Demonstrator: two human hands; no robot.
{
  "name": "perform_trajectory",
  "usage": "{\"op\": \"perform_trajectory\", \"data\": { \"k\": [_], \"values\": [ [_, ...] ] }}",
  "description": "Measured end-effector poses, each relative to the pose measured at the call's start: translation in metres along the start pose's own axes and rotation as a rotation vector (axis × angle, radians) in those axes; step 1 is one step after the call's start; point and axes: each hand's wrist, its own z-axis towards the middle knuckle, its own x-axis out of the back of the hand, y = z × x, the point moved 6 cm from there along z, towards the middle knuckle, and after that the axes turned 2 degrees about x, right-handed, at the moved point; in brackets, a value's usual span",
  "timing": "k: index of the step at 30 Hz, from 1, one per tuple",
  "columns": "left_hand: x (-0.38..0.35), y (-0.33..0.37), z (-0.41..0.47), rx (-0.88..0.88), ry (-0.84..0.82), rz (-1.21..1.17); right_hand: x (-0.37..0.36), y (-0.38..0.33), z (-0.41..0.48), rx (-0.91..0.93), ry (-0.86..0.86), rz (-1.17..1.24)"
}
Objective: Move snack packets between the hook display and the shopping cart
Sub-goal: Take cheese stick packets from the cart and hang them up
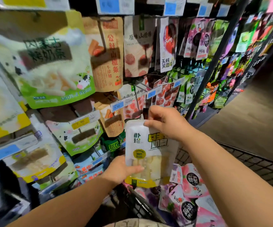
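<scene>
Above the cart's near corner, the right fingertips (149, 123) pinched the top edge of a white plastic snack packet with a yellow base (140, 145), and the right hand (166, 123) curled over that edge. The left hand (119, 169) gripped the packet's lower left side, with the thumb laid across its clear window. The packet was held upright in front of the hooks. Below it, pink foil packets (193, 181) and a purple packet (186, 208) lay in the black wire shopping cart (255, 161). Behind, the metal hook display (141, 86) carried a green-and-white pouch (54, 71), a brown paper pouch (109, 54) and blue price tags (117, 106).
</scene>
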Motion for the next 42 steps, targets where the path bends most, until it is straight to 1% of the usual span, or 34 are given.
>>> {"op": "perform_trajectory", "data": {
  "k": [2,6,10,13,14,15,17,18,21,24,27,32,42],
  "values": [
    [0.021,0.011,-0.01,-0.022,0.049,-0.089,0.01,-0.022,0.014,0.023,0.068,0.057],
    [0.064,0.026,-0.029,-0.103,0.143,-0.171,0.02,-0.064,0.04,0.062,0.176,0.126],
    [0.107,0.033,-0.057,-0.149,0.298,-0.193,0.013,-0.09,0.063,0.076,0.281,0.199],
    [0.137,0.031,-0.079,-0.174,0.412,-0.304,0.001,-0.106,0.076,0.092,0.315,0.184],
    [0.147,0.032,-0.087,-0.181,0.446,-0.331,-0.007,-0.107,0.081,0.068,0.293,0.223],
    [0.155,0.033,-0.095,-0.19,0.479,-0.357,-0.016,-0.109,0.084,0.039,0.238,0.328],
    [0.171,0.037,-0.109,-0.214,0.523,-0.4,-0.04,-0.117,0.092,0.002,0.087,0.567],
    [0.178,0.04,-0.115,-0.226,0.543,-0.413,-0.049,-0.122,0.095,-0.002,0.027,0.636],
    [0.197,0.045,-0.135,-0.264,0.619,-0.46,-0.074,-0.146,0.1,0.08,-0.145,0.733],
    [0.212,0.047,-0.151,-0.302,0.655,-0.515,-0.101,-0.162,0.098,0.102,-0.277,0.741],
    [0.223,0.049,-0.165,-0.344,0.682,-0.574,-0.119,-0.178,0.104,0.117,-0.284,0.763],
    [0.236,0.049,-0.187,-0.398,0.705,-0.603,-0.132,-0.21,0.111,0.17,-0.297,0.819],
    [0.269,0.038,-0.213,-0.396,0.807,-0.64,-0.152,-0.254,0.123,0.217,-0.331,0.915]
  ]
}}
